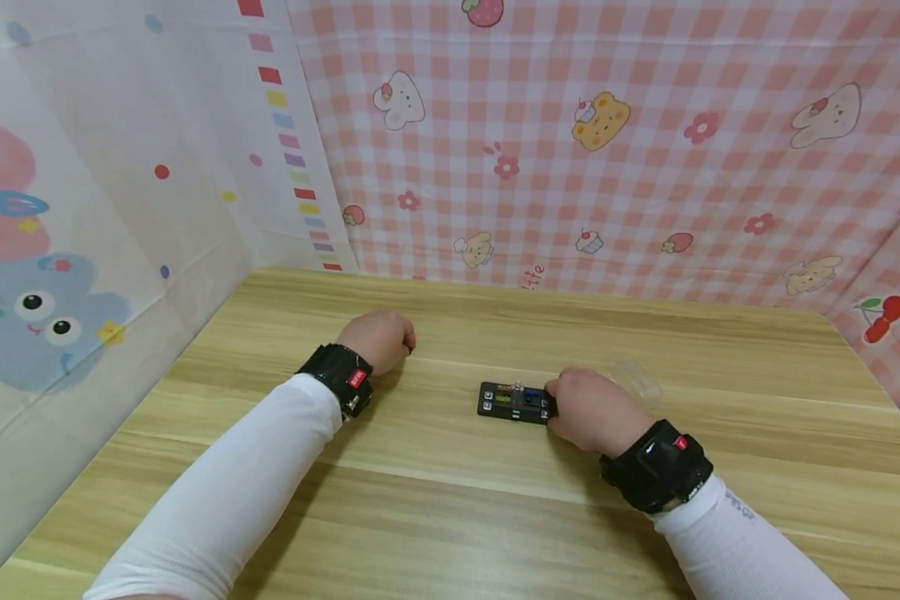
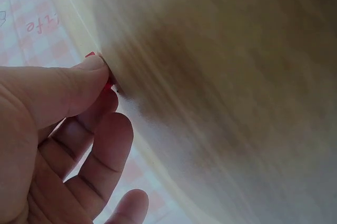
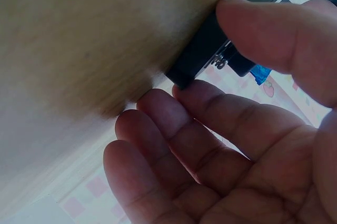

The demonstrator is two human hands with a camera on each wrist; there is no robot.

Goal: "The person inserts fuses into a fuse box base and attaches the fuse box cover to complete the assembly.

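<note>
A flat black board with small coloured parts and silvery corner squares lies on the table in the head view. My right hand grips its right end between thumb and index finger. In the right wrist view the board's dark edge sits between them, a blue piece and a small metal coil showing beside it; the other fingers rest near the tabletop. Farther left, my left hand is low over the table. Its thumb and index finger pinch a small red piece, mostly hidden by the fingertips.
A clear plastic piece lies on the wooden table just behind my right hand. Printed cloth walls stand along the back and both sides. Black wrist bands sit over the white sleeves.
</note>
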